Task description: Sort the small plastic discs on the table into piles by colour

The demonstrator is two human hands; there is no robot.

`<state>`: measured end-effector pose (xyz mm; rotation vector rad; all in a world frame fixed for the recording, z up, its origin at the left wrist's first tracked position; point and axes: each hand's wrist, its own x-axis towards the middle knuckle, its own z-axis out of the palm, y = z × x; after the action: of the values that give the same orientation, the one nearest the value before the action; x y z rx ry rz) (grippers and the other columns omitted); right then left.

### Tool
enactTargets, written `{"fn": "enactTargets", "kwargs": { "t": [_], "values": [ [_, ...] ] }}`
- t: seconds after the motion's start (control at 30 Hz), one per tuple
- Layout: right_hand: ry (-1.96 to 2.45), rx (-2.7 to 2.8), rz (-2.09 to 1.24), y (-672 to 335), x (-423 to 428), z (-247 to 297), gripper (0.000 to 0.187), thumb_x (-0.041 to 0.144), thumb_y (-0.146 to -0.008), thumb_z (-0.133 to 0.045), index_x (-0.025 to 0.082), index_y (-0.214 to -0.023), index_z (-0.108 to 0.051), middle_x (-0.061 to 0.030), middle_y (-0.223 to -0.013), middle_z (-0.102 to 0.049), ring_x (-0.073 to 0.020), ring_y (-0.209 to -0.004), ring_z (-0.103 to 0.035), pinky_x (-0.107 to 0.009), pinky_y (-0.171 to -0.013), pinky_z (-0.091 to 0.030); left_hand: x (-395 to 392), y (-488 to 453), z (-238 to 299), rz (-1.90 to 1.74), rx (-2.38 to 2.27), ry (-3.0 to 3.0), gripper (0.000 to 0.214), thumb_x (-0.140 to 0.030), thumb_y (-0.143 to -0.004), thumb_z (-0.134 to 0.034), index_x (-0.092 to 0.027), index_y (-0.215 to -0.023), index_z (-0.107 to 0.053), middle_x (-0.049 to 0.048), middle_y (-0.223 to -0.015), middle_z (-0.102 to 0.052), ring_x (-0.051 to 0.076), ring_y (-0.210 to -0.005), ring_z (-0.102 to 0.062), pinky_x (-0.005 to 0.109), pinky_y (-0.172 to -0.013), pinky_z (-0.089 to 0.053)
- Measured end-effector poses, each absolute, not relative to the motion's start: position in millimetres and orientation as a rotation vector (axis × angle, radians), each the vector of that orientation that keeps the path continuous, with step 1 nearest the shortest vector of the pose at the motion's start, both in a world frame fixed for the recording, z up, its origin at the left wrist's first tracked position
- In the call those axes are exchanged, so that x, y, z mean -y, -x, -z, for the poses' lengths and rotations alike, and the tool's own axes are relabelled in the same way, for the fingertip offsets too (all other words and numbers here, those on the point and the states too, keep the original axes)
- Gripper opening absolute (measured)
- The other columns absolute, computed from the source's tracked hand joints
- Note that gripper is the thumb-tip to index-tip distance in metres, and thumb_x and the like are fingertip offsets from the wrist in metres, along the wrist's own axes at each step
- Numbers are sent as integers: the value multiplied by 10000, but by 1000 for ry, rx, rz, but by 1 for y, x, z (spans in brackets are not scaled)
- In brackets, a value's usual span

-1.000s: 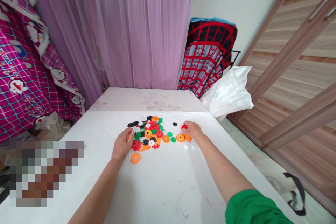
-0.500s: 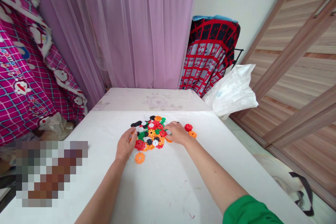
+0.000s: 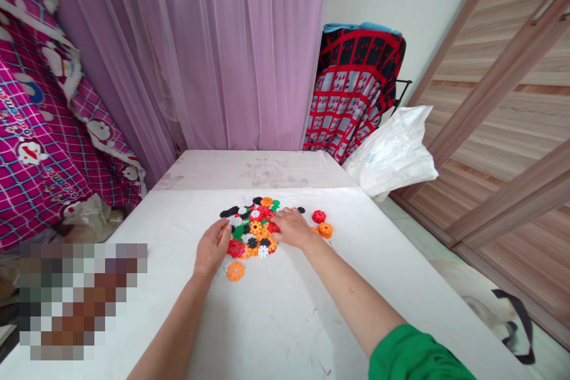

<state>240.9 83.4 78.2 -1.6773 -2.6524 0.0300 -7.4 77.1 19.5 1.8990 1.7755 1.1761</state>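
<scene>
Notched plastic snowflake discs [image 3: 255, 227] in red, orange, green, black and white lie in a loose pile on the white table. My left hand [image 3: 212, 247] rests at the pile's left edge, thumb apart from the fingers, with a bit of orange disc showing between them. Over the right side of the pile lies my right hand [image 3: 291, 228], its fingers spread and touching discs near a red disc [image 3: 273, 227]. Some discs under both hands are hidden. An orange disc [image 3: 236, 271] lies just in front of the pile.
Right of the pile are a red disc [image 3: 319, 216], an orange disc [image 3: 326, 230] and a small black disc [image 3: 301, 210]. A white plastic bag [image 3: 392, 151] stands at the table's right edge. Purple curtains [image 3: 240, 53] hang behind, and a wooden wardrobe [image 3: 499, 119] is on the right.
My right hand has shifted slightly left over the pile, uncovering a black disc and part of an orange disc on its right. My left hand has barely moved.
</scene>
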Motion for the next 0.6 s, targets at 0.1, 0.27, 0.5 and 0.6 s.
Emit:
{"fn": "enactTargets", "kwargs": {
  "t": [0.1,0.27,0.5,0.6],
  "values": [
    [1715,2623,42,-236,-81,-74,272,342,-829,-592,173,-1025,-677,-121,-1053,-686,-249,-1031,-559,-346,-906,-353,-77,7,-20,-1183,-1778,-1910,401,-463,-861,-454,-210,-1063,-692,69,-1138,-720,234,-1082,-651,369,-985,-495],
    [1794,2485,80,-255,-84,-82,295,338,-872,-532,177,-1079,-668,-120,-1035,-695,-249,-1013,-577,-343,-887,-359,-76,7,-22,-1149,-1802,-1908,436,-472,-857,-436,-189,-1074,-687,86,-1132,-719,241,-1076,-654,367,-987,-496],
    [2174,2277,120,-339,-90,-104,264,338,-865,-535,201,-1026,-694,-99,-1051,-700,-241,-1008,-588,-317,-838,-375,-77,7,-22,-1156,-1816,-1903,418,-472,-858,-438,-209,-1063,-690,73,-1128,-720,238,-1076,-652,361,-983,-496],
    [2211,2304,122,-354,-87,-102,244,349,-855,-550,203,-984,-697,-96,-1039,-700,-235,-997,-589,-306,-812,-382,-77,7,-22,-1160,-1816,-1906,409,-469,-859,-442,-215,-1063,-691,67,-1131,-720,238,-1068,-655,361,-979,-499]
  ]
}}
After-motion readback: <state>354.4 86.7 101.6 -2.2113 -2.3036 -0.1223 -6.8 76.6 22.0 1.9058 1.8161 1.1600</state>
